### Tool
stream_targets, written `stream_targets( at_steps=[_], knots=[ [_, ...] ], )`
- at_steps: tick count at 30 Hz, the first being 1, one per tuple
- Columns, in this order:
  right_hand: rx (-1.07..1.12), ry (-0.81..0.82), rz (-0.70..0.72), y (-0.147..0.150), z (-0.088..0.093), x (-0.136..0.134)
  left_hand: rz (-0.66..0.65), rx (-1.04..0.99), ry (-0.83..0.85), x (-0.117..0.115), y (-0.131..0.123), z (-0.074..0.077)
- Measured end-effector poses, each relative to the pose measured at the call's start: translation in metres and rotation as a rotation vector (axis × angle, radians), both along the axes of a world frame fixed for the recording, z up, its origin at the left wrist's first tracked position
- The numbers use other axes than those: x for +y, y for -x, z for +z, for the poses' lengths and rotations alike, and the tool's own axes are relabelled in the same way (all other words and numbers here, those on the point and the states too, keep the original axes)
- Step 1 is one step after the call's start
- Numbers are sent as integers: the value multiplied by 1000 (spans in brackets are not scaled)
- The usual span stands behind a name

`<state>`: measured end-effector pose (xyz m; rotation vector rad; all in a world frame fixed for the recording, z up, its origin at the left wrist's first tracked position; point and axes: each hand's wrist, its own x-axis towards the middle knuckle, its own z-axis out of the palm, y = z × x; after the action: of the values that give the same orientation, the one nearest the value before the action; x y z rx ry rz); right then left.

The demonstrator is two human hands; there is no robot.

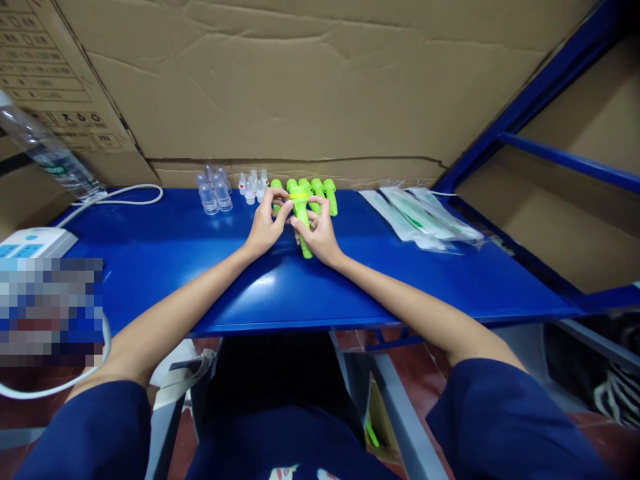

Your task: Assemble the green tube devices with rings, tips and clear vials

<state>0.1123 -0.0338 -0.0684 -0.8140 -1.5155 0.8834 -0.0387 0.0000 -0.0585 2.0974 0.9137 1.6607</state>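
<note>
A: What's nearest?
B: Dark blue sleeves (500, 420), then bare forearms reaching over the blue table (280, 300).
A: And the hands?
B: Both are on one green tool (305, 245), held over the middle of the table, its wide end pointing away from the person. The right hand (321, 233) curls around the shaft. The left hand (267, 225) pinches it with thumb and forefinger by the yellow band (299, 196) at the wide end.
A: What's to the sides?
B: A power strip (37, 243) at left; flat packets (420, 217), overlapping, at right.
A: Farther back?
B: More green tools (330, 193) in a row, small white parts (250, 192) left of them, then clear vials (215, 197). A bottle (55, 163) stands far left. Cardboard (320, 87) rises behind.
</note>
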Motion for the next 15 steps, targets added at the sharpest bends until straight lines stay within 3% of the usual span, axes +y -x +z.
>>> stream_targets(
  at_steps=[6, 15],
  knots=[
    [0, 71, 71, -3, 2, 3, 4, 19, -36, -3, 4, 5],
    [-53, 27, 20, -1, 3, -10, 19, 94, -67, -5, 7, 11]
  ],
)
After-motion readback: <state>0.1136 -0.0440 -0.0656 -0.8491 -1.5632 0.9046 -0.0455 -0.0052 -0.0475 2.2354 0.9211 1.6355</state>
